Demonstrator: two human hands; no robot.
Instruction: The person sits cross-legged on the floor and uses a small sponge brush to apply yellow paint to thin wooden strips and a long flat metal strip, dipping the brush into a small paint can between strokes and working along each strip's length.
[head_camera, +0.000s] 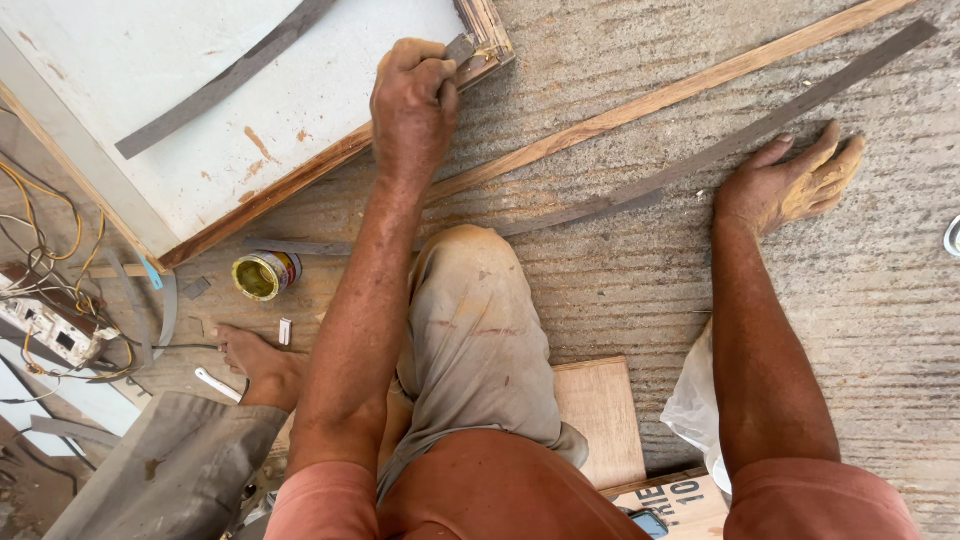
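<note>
open tin (266, 274): round, yellow-labelled, on floor by white panel | printed board (680, 503): pale, black lettering, bottom edge | plastic bag (693, 410): white, beside it

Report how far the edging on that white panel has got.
Done: cannot tell how much edge is covered. In hand: the left hand presses a grey strip end against the white panel at its wooden corner; the right hand rests flat on the concrete. Left: a long grey strip and an open glue tin lie unused.

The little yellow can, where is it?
The open yellow can lies on its side on the floor, left in the head view, below the white board, above a bare foot.
</note>
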